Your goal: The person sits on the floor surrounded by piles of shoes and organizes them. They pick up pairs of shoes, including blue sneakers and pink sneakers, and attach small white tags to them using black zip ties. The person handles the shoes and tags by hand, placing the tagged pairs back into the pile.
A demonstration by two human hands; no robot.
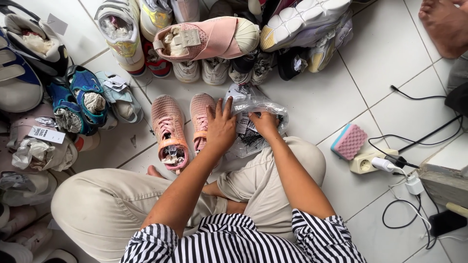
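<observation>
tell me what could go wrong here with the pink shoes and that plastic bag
The left hand rests on one pink shoe while the right hand presses the crumpled clear plastic bag; the thin film might tear. The other pink shoe lies apart and could get mixed into the shoe pile behind.

A home floor used for sorting footwear: white floor tiles [312,102] carry a heap of paper-stuffed, tagged shoes [209,39]. Right of the heap lie a pink sponge [349,140] and a wall-socket extension [364,163] with cables.
</observation>
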